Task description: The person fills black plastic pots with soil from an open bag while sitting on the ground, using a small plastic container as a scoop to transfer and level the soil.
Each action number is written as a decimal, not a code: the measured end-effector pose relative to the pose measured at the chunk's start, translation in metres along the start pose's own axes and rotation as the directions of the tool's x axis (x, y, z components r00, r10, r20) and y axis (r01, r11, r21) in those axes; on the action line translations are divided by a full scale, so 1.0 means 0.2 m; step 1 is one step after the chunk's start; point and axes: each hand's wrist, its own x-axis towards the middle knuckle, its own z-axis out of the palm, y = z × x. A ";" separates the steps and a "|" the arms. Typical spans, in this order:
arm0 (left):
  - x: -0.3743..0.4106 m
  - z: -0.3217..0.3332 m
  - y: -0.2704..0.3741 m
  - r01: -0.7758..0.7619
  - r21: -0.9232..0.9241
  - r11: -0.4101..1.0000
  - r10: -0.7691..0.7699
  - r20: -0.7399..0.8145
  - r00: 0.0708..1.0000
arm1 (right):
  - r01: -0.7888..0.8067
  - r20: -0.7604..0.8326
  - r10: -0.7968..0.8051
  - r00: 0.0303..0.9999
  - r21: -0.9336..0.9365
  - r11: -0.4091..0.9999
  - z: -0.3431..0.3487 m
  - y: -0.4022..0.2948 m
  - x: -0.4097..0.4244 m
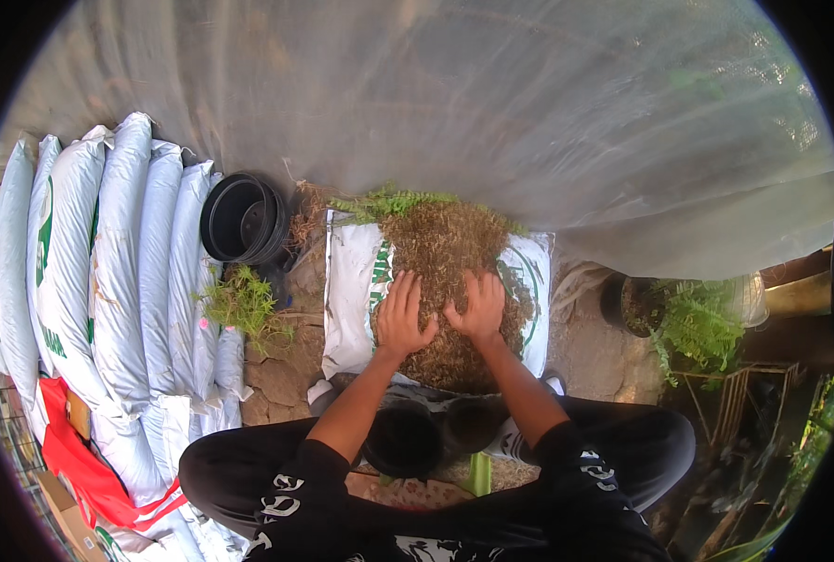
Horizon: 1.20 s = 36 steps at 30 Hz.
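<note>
A heap of loose brown fibrous material (445,246), like potting substrate, lies on a flattened white sack (350,295) with green printing. On the left part of the heap rests my left hand (405,316), palm down with its fingers apart. My right hand (478,305) lies on the right part, its thumb pointing toward the other thumb. Neither hand clearly grips anything; the fingertips touch the material. Between my legs stand a black plastic pot (404,439) and a second dark pot (469,423), close to the sack's near edge.
Stacked full white sacks (118,253) fill the left side. Nested black pots (238,218) and a flowering plant (241,302) stand beside them. A red bag (83,456) lies at lower left. Translucent plastic sheeting (417,98) hangs behind; a potted fern (701,323) is at right.
</note>
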 end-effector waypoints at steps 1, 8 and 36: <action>0.00 0.00 0.00 0.001 -0.001 1.000 -0.001 -0.003 1.000 | -0.004 0.006 0.003 1.000 0.007 1.000 0.00 0.01 0.00; 0.00 0.00 0.03 0.063 0.004 0.998 -0.064 0.025 0.998 | -0.059 0.096 0.056 0.994 0.025 0.998 -0.03 0.00 0.00; -0.10 0.03 0.12 0.197 0.117 0.973 -0.192 -0.054 0.980 | -0.056 0.131 0.051 0.990 0.036 0.998 -0.06 -0.03 -0.11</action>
